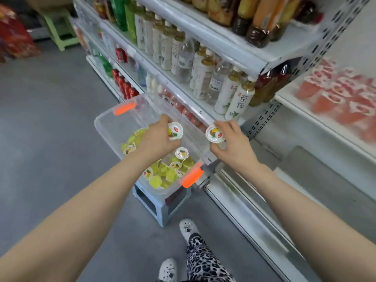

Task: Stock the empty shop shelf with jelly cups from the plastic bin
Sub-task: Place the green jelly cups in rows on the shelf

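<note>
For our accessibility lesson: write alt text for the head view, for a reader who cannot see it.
The left hand and right hand each hold a jelly cup at a plastic bin of yellow cups, set on a blue stool beside shelves of bottled drinks.

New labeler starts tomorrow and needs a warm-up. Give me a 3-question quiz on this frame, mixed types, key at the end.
1. True or false: the left hand is empty while the right hand holds a jelly cup.
2. What does the plastic bin stand on? A) a blue stool B) the bare floor C) a shelf board
3. Fill in: the jelly cups lying in the bin are ____ in colour.

Key: 1 false, the left hand grips a second cup. 2 A. 3 yellow.
</note>
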